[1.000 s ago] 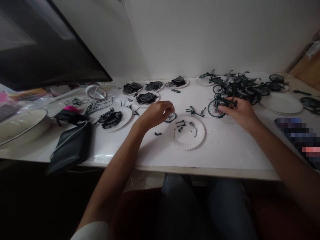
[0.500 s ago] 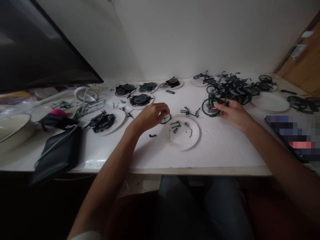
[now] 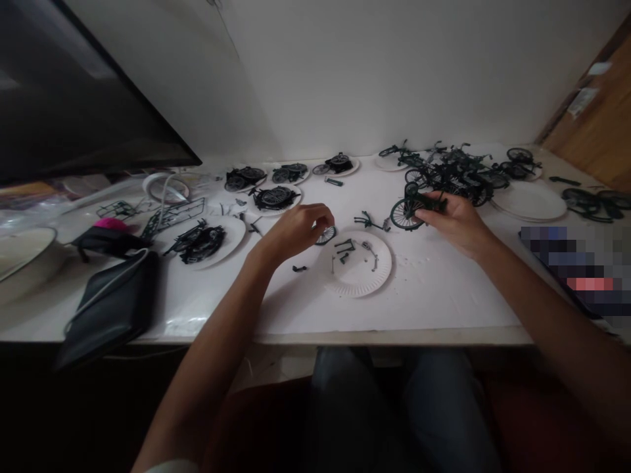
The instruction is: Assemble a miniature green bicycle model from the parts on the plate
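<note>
My right hand [image 3: 453, 215] is closed on a dark green wheeled bicycle part [image 3: 408, 211] at centre right. My left hand [image 3: 306, 226] hangs over the table with its fingers curled, beside a small spoked wheel [image 3: 326, 234]; what its fingers hold, if anything, is hidden. Between the hands sits a white paper plate [image 3: 357, 281] with several small dark parts. Just behind that plate is a green frame-like piece [image 3: 371, 221]. A little black part [image 3: 299, 268] lies to the left of the plate.
Behind my right hand is a pile of small bicycles [image 3: 453, 172]. Plates of black parts, one of them a near-left plate [image 3: 231, 243], stand along the left and back. A black pouch [image 3: 111, 299], white bowl [image 3: 24, 259] and monitor [image 3: 83, 98] are at left; stacked plates [image 3: 535, 202] at right.
The wheeled part in my right hand has shifted slightly left and turned a little. My left hand has stayed nearly still over the table.
</note>
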Demonstrator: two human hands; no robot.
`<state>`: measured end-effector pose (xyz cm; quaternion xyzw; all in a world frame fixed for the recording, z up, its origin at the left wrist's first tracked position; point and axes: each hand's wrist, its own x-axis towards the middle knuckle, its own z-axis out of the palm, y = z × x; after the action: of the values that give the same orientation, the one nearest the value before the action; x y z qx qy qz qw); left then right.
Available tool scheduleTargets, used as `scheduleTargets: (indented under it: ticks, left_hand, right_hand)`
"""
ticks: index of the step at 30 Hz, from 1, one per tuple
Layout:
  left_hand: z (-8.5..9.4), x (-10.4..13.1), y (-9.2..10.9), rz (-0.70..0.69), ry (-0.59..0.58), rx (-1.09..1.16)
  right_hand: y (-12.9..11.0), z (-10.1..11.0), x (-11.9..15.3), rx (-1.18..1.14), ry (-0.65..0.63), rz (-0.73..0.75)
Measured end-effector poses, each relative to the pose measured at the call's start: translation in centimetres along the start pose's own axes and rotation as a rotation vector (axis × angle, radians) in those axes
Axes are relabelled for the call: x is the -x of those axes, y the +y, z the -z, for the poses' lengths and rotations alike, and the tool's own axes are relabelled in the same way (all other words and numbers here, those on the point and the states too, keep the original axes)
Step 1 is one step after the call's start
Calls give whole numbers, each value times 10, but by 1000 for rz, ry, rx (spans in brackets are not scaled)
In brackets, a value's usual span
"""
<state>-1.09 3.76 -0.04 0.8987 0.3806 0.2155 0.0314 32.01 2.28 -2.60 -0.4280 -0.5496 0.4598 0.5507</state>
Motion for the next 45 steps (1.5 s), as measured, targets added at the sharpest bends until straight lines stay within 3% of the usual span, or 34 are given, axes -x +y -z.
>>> scheduleTargets:
  ticks: [12, 18, 21, 25, 30, 35, 45]
  left_hand:
    - [-12, -6, 38, -233, 246, 204]
    - [-23, -9, 66, -128, 284, 498]
    - [-28, -10, 74, -134, 259, 597]
    - [-31, -9, 82, -271, 311, 663]
    - [-28, -5, 92, -421, 433, 571]
    - [-26, -1, 99, -451, 468, 361]
    - [-25, 1, 97, -551, 542, 155]
  right_hand:
    - [-9, -8, 7, -260, -119, -112]
    - [-15, -17, 16, -265, -169, -67]
    - [-19, -22, 22, -214, -250, -76]
    - [-22, -26, 25, -216, -422, -61]
    - [-21, -25, 26, -219, -565, -73]
    - [-21, -22, 26, -253, -673, -55]
    - [-9, -17, 25, -243, -617, -64]
